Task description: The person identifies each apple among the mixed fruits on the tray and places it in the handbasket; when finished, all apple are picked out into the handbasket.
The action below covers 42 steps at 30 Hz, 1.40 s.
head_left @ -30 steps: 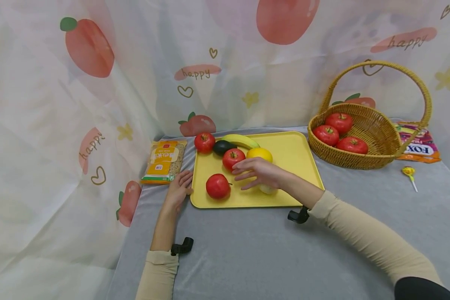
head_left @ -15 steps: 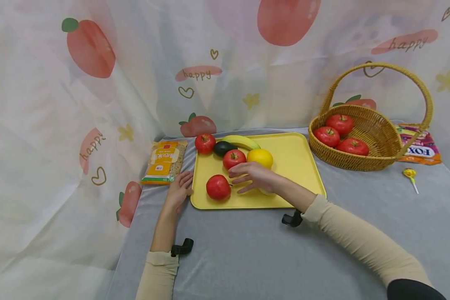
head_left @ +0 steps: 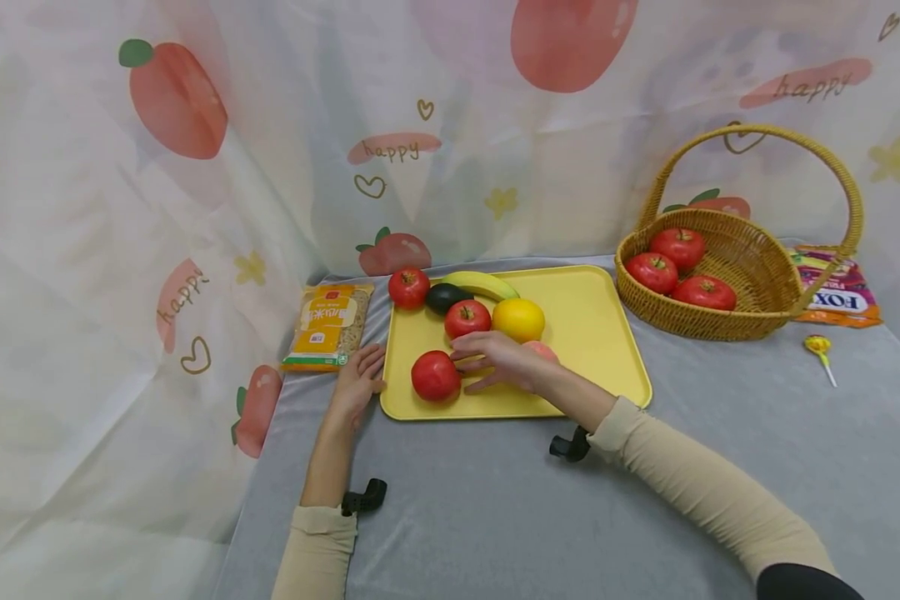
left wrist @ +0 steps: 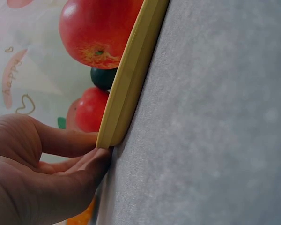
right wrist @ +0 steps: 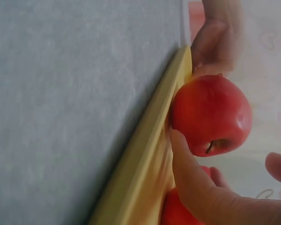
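Observation:
A yellow tray point(head_left: 592, 333) bears two red apples, one at the front left point(head_left: 436, 376) and one at the middle point(head_left: 468, 318), a lemon-yellow round fruit point(head_left: 518, 320), a banana point(head_left: 482, 284), a dark green avocado-like fruit point(head_left: 446, 297) and a pinkish fruit point(head_left: 542, 350) partly behind my right wrist. At the back-left corner sits another red fruit point(head_left: 408, 288). My left hand point(head_left: 357, 383) rests beside the tray's left edge, thumb at its rim point(left wrist: 124, 89). Spread fingers of my right hand point(head_left: 498, 360) are just right of the front apple, thumb tip close against it in the right wrist view.
A wicker basket point(head_left: 750, 327) with three red fruits stands at the back right. Behind it lies a FOX'S candy bag point(head_left: 840, 292), with a lollipop point(head_left: 819, 346) in front. An orange grain packet point(head_left: 328, 325) lies left of the tray. A printed curtain point(head_left: 270, 167) hangs behind.
My right hand has moved left and slightly toward the front, reaching the front apple and uncovering the pinkish fruit. My left hand has stayed at the tray's edge.

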{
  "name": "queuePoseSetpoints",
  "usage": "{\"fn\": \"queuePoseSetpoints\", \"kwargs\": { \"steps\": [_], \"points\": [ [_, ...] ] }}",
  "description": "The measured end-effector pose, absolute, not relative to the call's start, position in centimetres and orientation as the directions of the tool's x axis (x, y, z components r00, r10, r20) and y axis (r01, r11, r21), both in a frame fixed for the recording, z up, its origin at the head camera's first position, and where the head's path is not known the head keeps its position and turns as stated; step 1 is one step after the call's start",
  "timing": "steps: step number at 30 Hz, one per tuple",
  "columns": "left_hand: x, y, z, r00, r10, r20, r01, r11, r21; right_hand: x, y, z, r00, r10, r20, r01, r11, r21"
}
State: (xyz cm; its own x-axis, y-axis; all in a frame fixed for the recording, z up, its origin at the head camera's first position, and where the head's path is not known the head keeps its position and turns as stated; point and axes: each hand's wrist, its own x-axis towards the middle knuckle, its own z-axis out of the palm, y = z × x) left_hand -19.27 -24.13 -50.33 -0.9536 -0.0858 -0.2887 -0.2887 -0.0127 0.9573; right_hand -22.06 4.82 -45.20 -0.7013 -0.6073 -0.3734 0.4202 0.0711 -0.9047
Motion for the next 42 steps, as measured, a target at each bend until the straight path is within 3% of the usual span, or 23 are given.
{"fn": "queuePoseSetpoints", "kwargs": {
  "steps": [42],
  "points": [
    [-19.1,-24.3,-50.6,-0.96,-0.066,-0.273,-0.273,-0.01,0.962,-21.3,3.0,-48.0,-0.751,-0.558,-0.354,0.419,0.012,-0.908]
  ]
}}
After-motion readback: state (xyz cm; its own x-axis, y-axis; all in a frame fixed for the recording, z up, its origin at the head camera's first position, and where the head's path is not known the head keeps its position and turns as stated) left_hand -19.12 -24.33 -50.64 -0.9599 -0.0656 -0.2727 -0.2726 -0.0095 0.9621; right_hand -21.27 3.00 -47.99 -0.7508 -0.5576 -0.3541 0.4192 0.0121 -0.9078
